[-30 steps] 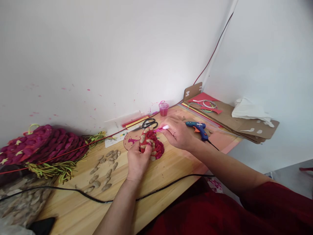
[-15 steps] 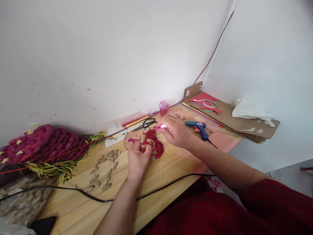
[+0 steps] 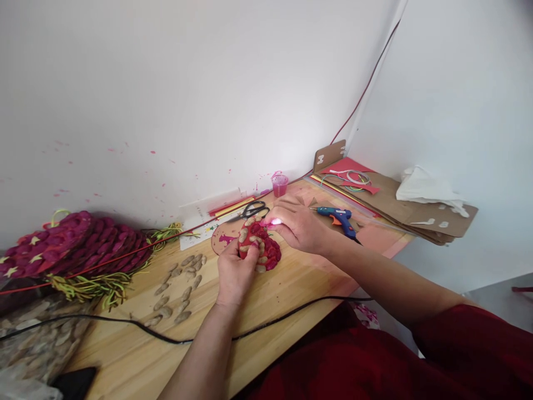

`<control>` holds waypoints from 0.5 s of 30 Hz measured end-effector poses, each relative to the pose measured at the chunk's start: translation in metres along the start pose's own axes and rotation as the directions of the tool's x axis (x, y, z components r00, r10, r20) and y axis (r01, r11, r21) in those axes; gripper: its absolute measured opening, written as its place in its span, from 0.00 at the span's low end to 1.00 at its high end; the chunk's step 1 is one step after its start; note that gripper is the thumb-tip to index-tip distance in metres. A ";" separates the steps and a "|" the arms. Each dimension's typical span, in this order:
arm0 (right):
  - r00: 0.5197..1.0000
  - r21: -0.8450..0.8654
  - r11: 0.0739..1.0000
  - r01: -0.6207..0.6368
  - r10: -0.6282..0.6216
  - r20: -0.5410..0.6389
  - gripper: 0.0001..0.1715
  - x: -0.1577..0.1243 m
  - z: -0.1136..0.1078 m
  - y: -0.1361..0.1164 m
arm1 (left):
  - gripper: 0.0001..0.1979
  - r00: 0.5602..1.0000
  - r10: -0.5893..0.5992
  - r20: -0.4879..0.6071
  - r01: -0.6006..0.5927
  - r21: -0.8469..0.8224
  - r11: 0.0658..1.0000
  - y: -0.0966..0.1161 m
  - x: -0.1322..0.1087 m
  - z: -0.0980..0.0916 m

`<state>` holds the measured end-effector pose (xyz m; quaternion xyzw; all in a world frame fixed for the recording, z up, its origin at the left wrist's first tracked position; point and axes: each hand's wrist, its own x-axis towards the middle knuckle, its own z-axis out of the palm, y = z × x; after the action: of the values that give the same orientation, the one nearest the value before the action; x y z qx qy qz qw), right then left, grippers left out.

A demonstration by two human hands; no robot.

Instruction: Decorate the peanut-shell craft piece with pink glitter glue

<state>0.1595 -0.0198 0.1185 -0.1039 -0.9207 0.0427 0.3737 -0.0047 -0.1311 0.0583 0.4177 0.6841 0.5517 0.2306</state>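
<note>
My left hand (image 3: 237,265) is closed on a red peanut-covered craft piece (image 3: 259,244), thumb on top, holding it just over the wooden table. Some of its peanuts are bare tan; the others are painted magenta. My right hand (image 3: 297,225) is closed in a pinch on a small white piece stained pink (image 3: 275,221), at the craft piece's upper right edge. The fingers hide most of this small piece, so its kind is unclear. Behind the craft piece lies a paint-stained round board (image 3: 220,236), near black-handled scissors (image 3: 254,210).
A cup of pink paint (image 3: 280,184) stands by the wall. A blue glue gun (image 3: 339,218) lies right of my right hand. Loose peanuts (image 3: 183,297) are spread at left, near stacked magenta peanut crafts (image 3: 95,239). A black cable (image 3: 166,338) crosses the table front. Cardboard sheets (image 3: 416,214) lie at right.
My right hand and the pink-stained piece have shifted very slightly down against the craft piece. My left hand keeps its hold; the view has moved a little.
</note>
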 end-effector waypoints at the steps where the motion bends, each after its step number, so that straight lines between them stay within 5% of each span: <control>1: 1.000 0.005 1.000 0.000 0.000 0.008 0.08 0.000 -0.001 0.000 | 0.13 1.000 -0.011 0.004 0.011 -0.022 1.000 0.001 0.000 0.000; 8: 0.997 0.033 0.997 -0.063 0.065 -0.039 0.08 -0.002 -0.006 0.009 | 0.15 0.995 -0.093 0.041 0.099 -0.178 0.979 -0.007 0.001 0.001; 15: 0.977 0.192 0.971 -0.143 0.170 -0.128 0.08 -0.004 -0.011 0.023 | 0.19 0.970 -0.164 0.182 0.235 -0.498 0.835 -0.021 0.003 0.006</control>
<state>0.1734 0.0017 0.1197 -0.1447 -0.8726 0.1484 0.4423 -0.0077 -0.1262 0.0372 0.3026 0.5342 0.6587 0.4350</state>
